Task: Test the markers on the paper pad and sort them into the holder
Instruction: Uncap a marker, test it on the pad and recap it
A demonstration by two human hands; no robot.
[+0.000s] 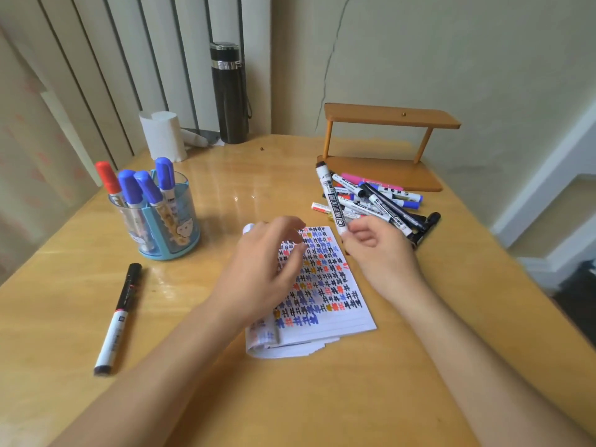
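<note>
right hand [371, 250] pinches the lower end of a white marker [333, 201], near the marker pile [387, 201] at right. blurred left hand [267, 262] hovers, fingers curled, over the scribbled paper pad [338, 317]; whether it grips anything is unclear. blue holder [180, 221] stands at left
</note>
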